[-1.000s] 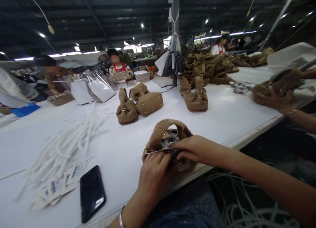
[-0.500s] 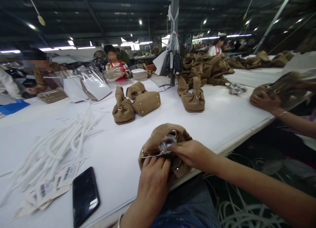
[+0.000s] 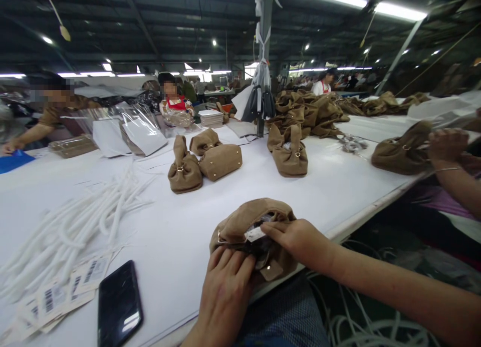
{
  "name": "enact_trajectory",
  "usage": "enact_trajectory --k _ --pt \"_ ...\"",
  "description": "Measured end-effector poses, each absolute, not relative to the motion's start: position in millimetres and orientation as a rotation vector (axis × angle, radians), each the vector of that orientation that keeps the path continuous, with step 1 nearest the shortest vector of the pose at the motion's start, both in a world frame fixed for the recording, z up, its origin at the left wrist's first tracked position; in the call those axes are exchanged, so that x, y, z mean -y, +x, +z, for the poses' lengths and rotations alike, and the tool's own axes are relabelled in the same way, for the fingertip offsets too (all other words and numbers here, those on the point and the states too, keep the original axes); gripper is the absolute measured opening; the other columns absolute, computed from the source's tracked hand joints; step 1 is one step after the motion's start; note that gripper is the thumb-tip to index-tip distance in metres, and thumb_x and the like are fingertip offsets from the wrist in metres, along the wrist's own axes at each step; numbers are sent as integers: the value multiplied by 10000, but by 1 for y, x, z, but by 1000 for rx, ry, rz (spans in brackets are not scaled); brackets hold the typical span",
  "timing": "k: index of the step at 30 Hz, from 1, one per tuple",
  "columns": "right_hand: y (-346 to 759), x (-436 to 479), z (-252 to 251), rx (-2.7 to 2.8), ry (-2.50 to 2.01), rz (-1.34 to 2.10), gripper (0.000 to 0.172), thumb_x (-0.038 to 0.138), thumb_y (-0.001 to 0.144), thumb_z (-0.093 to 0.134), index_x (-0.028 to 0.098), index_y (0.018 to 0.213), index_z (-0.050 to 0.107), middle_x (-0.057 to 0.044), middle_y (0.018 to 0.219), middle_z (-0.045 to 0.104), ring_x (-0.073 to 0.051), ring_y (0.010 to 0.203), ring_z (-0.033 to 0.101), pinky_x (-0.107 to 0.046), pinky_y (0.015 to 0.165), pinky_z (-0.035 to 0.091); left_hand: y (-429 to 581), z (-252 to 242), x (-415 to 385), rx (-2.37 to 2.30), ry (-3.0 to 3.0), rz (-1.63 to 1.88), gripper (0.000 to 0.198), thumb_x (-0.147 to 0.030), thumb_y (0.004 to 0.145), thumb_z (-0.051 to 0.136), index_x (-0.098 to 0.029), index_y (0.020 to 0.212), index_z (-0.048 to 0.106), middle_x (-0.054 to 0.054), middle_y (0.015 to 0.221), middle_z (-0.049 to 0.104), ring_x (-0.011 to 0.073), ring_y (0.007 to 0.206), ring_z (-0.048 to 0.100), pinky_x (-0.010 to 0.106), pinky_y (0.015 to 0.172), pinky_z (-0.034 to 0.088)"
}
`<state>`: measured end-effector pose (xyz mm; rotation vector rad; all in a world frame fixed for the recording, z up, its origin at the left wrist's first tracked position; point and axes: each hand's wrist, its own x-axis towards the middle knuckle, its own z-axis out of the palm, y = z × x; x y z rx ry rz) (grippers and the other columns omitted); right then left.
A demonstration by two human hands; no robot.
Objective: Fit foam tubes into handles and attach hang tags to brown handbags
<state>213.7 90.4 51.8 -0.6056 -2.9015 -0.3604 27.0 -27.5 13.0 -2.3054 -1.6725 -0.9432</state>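
Note:
A small tan suede handbag (image 3: 248, 218) lies at the near edge of the white table (image 3: 338, 187), its mouth toward me. My left hand (image 3: 225, 287) presses down on the bag's near side with fingers curled on its opening. My right hand (image 3: 296, 239) reaches from the right and pinches a small white tag (image 3: 255, 234) at the bag's mouth. Clear plastic stuffing shows dimly inside the opening.
A black phone (image 3: 118, 304) and barcode tags (image 3: 63, 294) lie at the near left beside white foam tubes (image 3: 86, 222). More tan bags (image 3: 205, 161) (image 3: 289, 156) stand mid-table, with a heap (image 3: 311, 109) behind. A co-worker's hand (image 3: 445, 144) holds a bag (image 3: 400, 151) at right. Other people sit at the far side.
The bag's handle has been folded down flat over the opening. My right hand has shifted from the plastic stuffing to pinching the white tag. The view dropped slightly.

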Motion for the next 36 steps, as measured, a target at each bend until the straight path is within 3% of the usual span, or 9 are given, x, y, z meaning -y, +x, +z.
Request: enact_trajectory --k 6,9,12,15,18,21,24,32,36 --pt "202 -75 47 2972 -673 -469 278 53 899 537 49 1155 647 -210 1085 719 -280 913 726 -353 695 603 22 10 28 1590 -2221 -1041 198 -272 996 469 -222 1027 657 3 930 707 202 876 610 377 906 389" --pt "196 -72 40 3001 -597 -464 271 46 885 554 24 1138 648 -228 1082 713 -296 952 714 -381 723 605 23 10 24 1487 -2182 -1060 180 -229 989 482 -208 1022 658 33 1126 702 213 1015 618 411 1024 372" --pt "198 -76 37 3001 -578 -455 325 51 884 559 10 1201 615 -236 1113 703 -304 986 706 -389 751 604 22 11 18 1407 -2295 -948 190 -145 972 462 -170 1052 632 78 1253 660 222 1133 597 388 1036 415" --pt "208 -83 41 3004 -516 -335 330 63 899 541 56 1220 619 -192 1179 693 -274 1030 697 -366 813 594 20 13 13 1446 -2406 -843 241 -59 924 438 -134 1095 591 102 1147 693 224 1079 625 387 982 475" --pt "225 -86 50 2940 -449 32 348 84 925 506 140 1252 613 -126 1228 687 -210 1064 685 -315 898 560 19 18 9 1531 -2406 -774 243 -17 864 427 -157 987 582 66 869 699 230 818 652 397 784 526" --pt "238 -85 53 2829 -470 277 399 264 950 563 144 1330 548 -131 1273 660 -213 1142 644 -315 969 519 18 24 4 1551 -2349 -720 170 -49 871 453 -180 884 560 27 689 641 222 637 615 375 637 494" --pt "237 -83 46 2782 -614 266 426 393 942 585 149 1290 562 -131 1222 680 -232 1113 650 -335 940 522 20 27 -2 1558 -2275 -718 110 -122 905 496 -189 836 549 21 648 632 220 607 620 363 619 477" --pt "207 -75 28 2601 -1006 92 191 311 948 558 168 1020 663 -95 935 742 -243 867 704 -330 755 525 25 21 -2 1631 -2167 -706 98 -120 901 517 -173 909 599 36 681 665 229 648 642 337 630 474" --pt "206 -71 24 2490 -1049 92 324 286 942 556 162 1240 584 -94 942 748 -233 828 713 -320 740 542 25 23 -1 1656 -2151 -654 125 -163 918 526 -164 1000 620 43 702 696 221 646 662 319 629 488"
